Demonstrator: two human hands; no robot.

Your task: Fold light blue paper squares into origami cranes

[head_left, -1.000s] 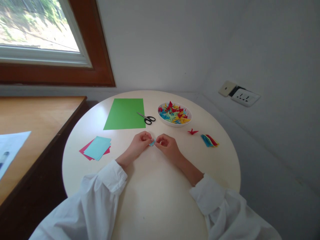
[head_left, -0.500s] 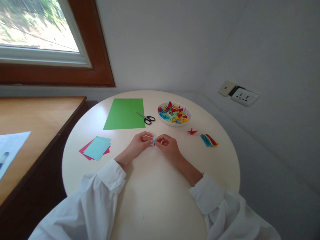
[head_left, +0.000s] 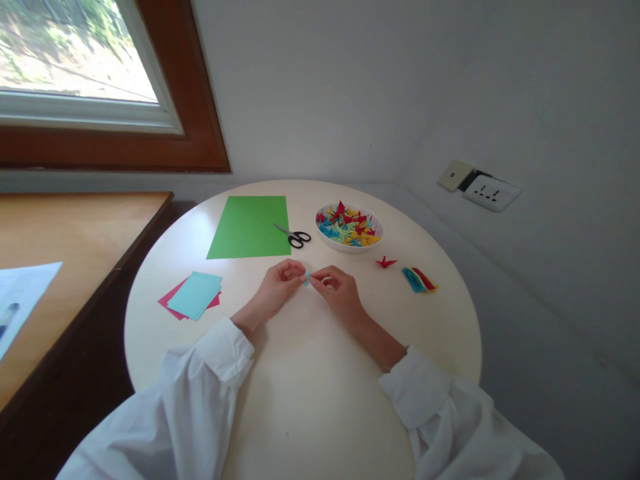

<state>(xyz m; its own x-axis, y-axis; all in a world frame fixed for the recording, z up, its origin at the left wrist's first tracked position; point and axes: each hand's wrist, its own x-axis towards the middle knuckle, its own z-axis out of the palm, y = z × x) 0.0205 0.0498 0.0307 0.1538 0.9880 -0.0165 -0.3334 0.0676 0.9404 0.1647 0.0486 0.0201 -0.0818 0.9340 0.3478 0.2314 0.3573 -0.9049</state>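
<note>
Between my two hands is a small piece of folded light blue paper (head_left: 307, 278), held above the middle of the round white table (head_left: 310, 413). My left hand (head_left: 281, 283) pinches it from the left with thumb and fingers. From the right, the fingertips of my right hand (head_left: 337, 290) close on its other side. Fingers cover part of the paper, so its exact shape is hard to make out. Just beyond my hands lie scissors (head_left: 297, 239) with black handles, their blades resting on a green sheet (head_left: 250, 227).
A white bowl (head_left: 350, 249) of colourful folded paper cranes stands at the back. Right of my hands are a red paper crane (head_left: 385, 263) and a fan of coloured paper strips (head_left: 419, 280). Light blue squares (head_left: 195, 295) overlap pink paper (head_left: 170, 303) at left. A wooden desk (head_left: 85, 227) stands further left.
The light blue paper has turned a little between my fingertips and shows a narrower outline. Both hands have shifted only slightly; the other things on the table stay put.
</note>
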